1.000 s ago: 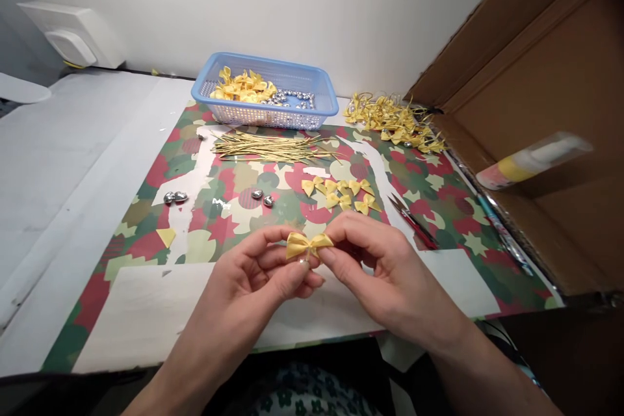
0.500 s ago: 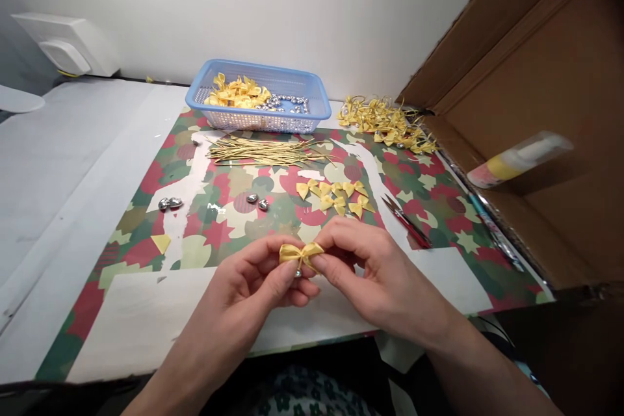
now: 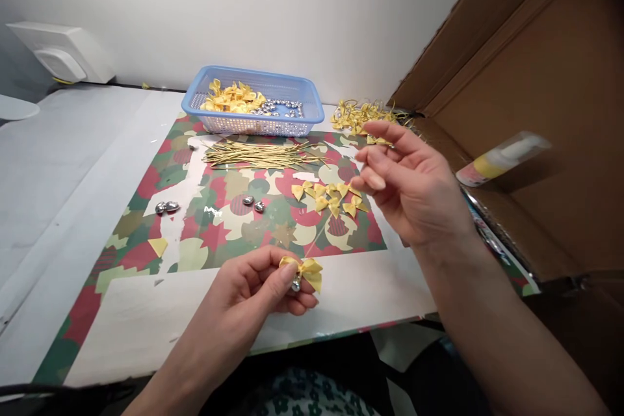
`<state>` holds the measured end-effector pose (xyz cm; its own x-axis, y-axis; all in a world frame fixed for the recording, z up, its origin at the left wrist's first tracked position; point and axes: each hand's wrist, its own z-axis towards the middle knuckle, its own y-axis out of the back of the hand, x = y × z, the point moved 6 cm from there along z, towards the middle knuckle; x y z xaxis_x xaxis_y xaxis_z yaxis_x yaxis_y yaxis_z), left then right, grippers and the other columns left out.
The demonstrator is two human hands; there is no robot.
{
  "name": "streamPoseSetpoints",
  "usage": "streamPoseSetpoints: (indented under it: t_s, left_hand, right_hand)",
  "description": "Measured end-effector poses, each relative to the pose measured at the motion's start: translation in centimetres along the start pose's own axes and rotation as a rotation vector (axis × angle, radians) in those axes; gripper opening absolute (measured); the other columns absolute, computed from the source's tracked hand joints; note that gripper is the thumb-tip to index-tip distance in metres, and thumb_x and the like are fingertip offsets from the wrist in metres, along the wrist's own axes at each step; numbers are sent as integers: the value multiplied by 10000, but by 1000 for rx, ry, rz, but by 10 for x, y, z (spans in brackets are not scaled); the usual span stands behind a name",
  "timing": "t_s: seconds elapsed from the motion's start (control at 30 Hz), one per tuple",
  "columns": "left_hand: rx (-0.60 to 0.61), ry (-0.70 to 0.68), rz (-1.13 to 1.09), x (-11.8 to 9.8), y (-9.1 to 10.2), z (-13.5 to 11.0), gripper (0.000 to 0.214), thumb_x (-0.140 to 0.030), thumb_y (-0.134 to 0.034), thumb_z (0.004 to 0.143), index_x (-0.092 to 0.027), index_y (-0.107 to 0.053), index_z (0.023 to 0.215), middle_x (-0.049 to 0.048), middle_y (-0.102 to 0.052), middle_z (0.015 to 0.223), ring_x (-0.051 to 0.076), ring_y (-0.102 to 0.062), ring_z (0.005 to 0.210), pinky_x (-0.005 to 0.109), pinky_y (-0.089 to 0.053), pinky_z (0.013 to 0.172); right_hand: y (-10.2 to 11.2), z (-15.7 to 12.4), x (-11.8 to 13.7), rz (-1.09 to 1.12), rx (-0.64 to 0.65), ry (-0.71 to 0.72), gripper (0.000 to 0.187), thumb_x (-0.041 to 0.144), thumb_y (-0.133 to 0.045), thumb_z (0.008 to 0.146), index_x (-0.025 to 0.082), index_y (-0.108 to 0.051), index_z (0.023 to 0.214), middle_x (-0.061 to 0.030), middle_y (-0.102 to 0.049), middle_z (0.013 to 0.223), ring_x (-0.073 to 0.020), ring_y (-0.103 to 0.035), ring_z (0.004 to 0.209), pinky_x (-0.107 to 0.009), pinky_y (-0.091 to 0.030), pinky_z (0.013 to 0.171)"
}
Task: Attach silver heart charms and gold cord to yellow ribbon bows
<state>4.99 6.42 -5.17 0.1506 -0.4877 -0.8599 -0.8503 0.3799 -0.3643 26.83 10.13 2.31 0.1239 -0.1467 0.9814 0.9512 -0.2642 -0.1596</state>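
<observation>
My left hand (image 3: 258, 283) is closed, pinching a small yellow ribbon bow (image 3: 307, 270) with a silver bead (image 3: 296, 284) under it, low over the table's front. A thin gold cord (image 3: 325, 224) runs from the bow up and right to my right hand (image 3: 407, 185), which is raised above the mat and pinches the cord's end between thumb and forefinger. Below that hand lies a cluster of loose yellow bows (image 3: 327, 196).
On the patterned mat (image 3: 219, 221) lie a bundle of gold cords (image 3: 258, 153) and silver beads (image 3: 166, 207). A blue basket (image 3: 253, 122) of bows and beads stands behind. Finished bows (image 3: 353, 117) are piled at back right. A cardboard box (image 3: 541, 110) with a glue bottle (image 3: 502, 157) fills the right.
My right hand has let go of the bow and risen up and to the right, drawing the gold cord out. My left hand stays low with the bow.
</observation>
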Motion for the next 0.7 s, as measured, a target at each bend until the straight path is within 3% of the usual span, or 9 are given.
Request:
streamPoseSetpoints:
  t_s: [0.17,0.33,0.47,0.63,0.7]
  left_hand:
    - [53,13,29,0,-2,0,284,-430,-803,940,-175,-811,816,72,-803,740,162,-726,655,198,-596,652]
    - [108,14,30,0,-4,-1,311,-438,-777,956,-170,-784,798,67,-780,711,161,-721,653,188,-581,636]
    - [59,6,48,-2,-4,1,312,-451,-792,940,-181,-779,784,65,-786,710,166,-724,660,190,-591,652]
    - [4,-35,112,6,5,-1,338,-531,-814,898,-203,-819,816,50,-781,688,195,-729,646,205,-607,631]
    - [2,-47,145,12,12,4,224,-469,-820,914,-250,-853,874,11,-786,700,170,-714,637,157,-591,630]
  right_hand:
    - [-6,18,-9,-7,25,15,214,239,-826,841,252,-711,1021,48,-689,859,-54,-555,584,-361,-693,865]
    - [-4,20,-24,-139,14,84,252,205,-776,853,250,-710,1092,56,-639,739,-112,-644,696,-388,-707,829]
    - [2,23,-34,-176,-26,119,235,216,-764,860,254,-714,1086,74,-539,624,-171,-698,854,-360,-707,800]
    - [0,25,-41,-190,-15,111,166,214,-636,964,283,-660,1113,83,-615,807,-64,-604,646,-280,-668,863]
    - [-3,23,-40,-247,-10,93,153,193,-526,1011,271,-636,1085,78,-624,842,-48,-612,606,-240,-659,814]
